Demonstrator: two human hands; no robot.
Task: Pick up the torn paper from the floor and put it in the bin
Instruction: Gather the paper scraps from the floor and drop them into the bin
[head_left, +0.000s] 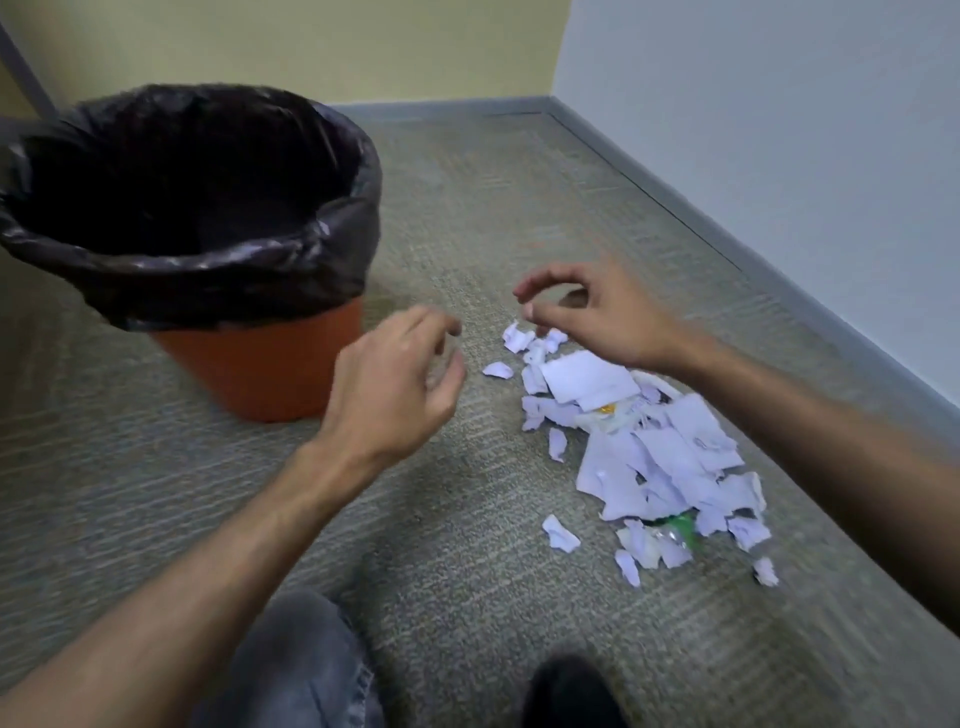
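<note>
Task barely begun, by my reading. The torn paper (644, 447) lies in one loose heap on the carpet floor (467, 571), directly under and on the near side of my right hand (597, 317). A few stray scraps sit apart from the heap's edges.

Right grip: fingers loosely curled, thumb and forefinger tips close together above the far end of the heap, nothing between them that I can see. Left hand (400, 384): fingers relaxed and part curled, holding nothing, hovering between the heap and the bin (249, 364).

The bin stands upright beyond and to the outside of the left grip, orange body, black liner (218, 280) folded over the rim. Its inside is dark; I cannot tell whether any paper is in there.

Left to do: gather essentially the whole heap, carry it over, drop it in. I judge several handfuls.

Writing: none legible on scraps or bin. A green bit (680, 525) and a small yellow speck (605, 410) show among the scraps; cannot identify either
</note>
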